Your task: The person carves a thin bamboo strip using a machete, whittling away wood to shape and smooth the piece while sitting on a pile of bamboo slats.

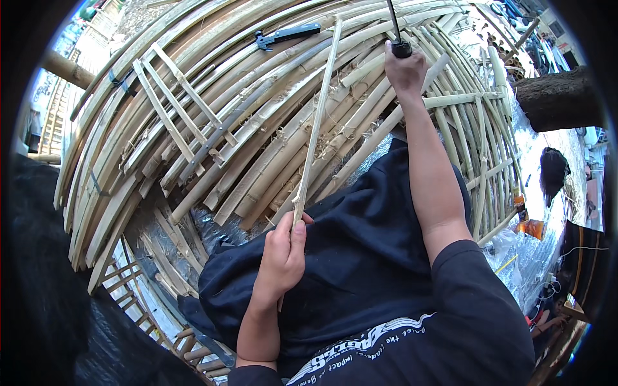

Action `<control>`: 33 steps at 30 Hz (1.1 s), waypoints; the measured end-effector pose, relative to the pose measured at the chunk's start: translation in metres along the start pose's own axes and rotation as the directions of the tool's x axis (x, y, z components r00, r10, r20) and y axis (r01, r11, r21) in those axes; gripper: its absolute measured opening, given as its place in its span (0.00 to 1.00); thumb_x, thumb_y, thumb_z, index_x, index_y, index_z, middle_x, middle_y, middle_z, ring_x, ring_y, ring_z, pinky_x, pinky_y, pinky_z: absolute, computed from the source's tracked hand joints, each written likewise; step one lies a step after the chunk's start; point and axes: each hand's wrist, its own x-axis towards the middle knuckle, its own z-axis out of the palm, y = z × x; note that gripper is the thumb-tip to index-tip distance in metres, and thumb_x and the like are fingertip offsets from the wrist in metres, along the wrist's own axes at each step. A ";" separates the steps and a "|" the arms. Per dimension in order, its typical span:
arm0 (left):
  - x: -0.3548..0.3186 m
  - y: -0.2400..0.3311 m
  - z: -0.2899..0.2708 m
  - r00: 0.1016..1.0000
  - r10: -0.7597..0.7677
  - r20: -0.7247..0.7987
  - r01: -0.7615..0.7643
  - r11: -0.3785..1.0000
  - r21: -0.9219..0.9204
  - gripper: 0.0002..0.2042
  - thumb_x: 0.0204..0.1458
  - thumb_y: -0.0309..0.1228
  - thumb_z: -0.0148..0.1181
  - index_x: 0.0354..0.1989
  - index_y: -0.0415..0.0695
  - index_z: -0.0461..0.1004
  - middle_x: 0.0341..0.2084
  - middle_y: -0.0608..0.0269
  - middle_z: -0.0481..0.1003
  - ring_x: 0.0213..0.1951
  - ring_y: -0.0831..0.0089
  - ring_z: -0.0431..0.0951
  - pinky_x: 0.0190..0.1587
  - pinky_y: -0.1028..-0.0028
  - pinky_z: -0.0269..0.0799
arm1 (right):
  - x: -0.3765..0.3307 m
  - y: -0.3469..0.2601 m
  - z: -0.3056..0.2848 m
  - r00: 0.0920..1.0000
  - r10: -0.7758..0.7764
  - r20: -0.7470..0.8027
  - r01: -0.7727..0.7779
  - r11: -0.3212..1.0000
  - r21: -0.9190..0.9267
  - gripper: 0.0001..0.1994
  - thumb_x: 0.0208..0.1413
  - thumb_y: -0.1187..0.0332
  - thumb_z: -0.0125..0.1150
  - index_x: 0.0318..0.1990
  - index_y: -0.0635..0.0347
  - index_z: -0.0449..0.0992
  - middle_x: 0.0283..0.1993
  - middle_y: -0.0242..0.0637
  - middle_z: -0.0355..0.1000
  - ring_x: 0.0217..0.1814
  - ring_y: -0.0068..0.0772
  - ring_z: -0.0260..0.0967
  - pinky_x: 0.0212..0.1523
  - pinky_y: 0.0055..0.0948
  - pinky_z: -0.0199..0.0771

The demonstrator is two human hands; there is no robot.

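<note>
My left hand (281,254) is closed around the lower end of a long, narrow bamboo strip (317,122). The strip rises away from me over the pile, its lower tip showing beneath my wrist. My right arm reaches far forward. At its end my right hand (407,72) grips the black handle of a knife (394,20), whose thin blade points up and away, seen almost edge-on. The knife is apart from the strip, to the right of its far end. Beneath both lie split bamboo slats (277,138) with curly shavings (331,138) scattered over them.
A black hammer multi-tool (286,36) lies on the far slats. To the left rests a small ladder-like bamboo frame (183,96). Dark cloth (347,219) covers my lap. Thin bamboo poles (479,138), a thick log (560,98) and an amber bottle (531,228) are on the right.
</note>
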 end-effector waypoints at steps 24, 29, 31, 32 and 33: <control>0.007 -0.007 -0.011 0.983 -0.178 0.049 0.176 0.818 -0.548 0.15 0.73 0.41 0.40 0.43 0.42 0.65 0.13 0.80 0.53 0.13 0.90 0.49 0.16 0.83 0.47 | -0.133 -0.079 -0.018 0.562 -0.647 0.516 0.517 0.761 0.391 0.05 0.38 0.66 0.67 0.25 0.51 0.77 0.20 0.42 0.73 0.25 0.50 0.74 0.28 0.46 0.75; 0.005 -0.006 -0.012 0.985 -0.173 0.023 0.158 0.830 -0.534 0.14 0.73 0.40 0.39 0.43 0.42 0.65 0.14 0.80 0.53 0.14 0.90 0.49 0.16 0.82 0.47 | -0.146 -0.089 -0.027 0.517 -0.691 0.505 0.538 0.721 0.437 0.06 0.39 0.65 0.68 0.24 0.51 0.76 0.18 0.42 0.72 0.23 0.51 0.73 0.25 0.47 0.72; 0.003 -0.006 -0.011 0.984 -0.177 0.008 0.155 0.836 -0.527 0.14 0.73 0.40 0.39 0.42 0.42 0.65 0.14 0.80 0.53 0.14 0.90 0.49 0.17 0.82 0.46 | -0.148 -0.089 -0.026 0.513 -0.697 0.502 0.556 0.715 0.425 0.06 0.40 0.65 0.68 0.24 0.51 0.76 0.19 0.42 0.72 0.23 0.50 0.74 0.25 0.46 0.72; 0.004 -0.008 -0.010 0.986 -0.167 -0.012 0.139 0.854 -0.501 0.13 0.73 0.39 0.40 0.42 0.42 0.65 0.14 0.80 0.54 0.14 0.90 0.49 0.17 0.82 0.46 | -0.148 -0.088 -0.022 0.512 -0.691 0.510 0.563 0.719 0.408 0.06 0.41 0.65 0.68 0.24 0.51 0.76 0.19 0.42 0.72 0.23 0.50 0.74 0.26 0.46 0.72; 0.006 -0.011 -0.010 0.987 -0.156 -0.031 0.123 0.871 -0.475 0.13 0.73 0.39 0.40 0.41 0.42 0.65 0.15 0.80 0.54 0.15 0.90 0.49 0.17 0.82 0.46 | -0.148 -0.087 -0.020 0.512 -0.685 0.519 0.570 0.722 0.392 0.06 0.41 0.65 0.68 0.24 0.51 0.76 0.19 0.42 0.72 0.23 0.50 0.74 0.26 0.46 0.72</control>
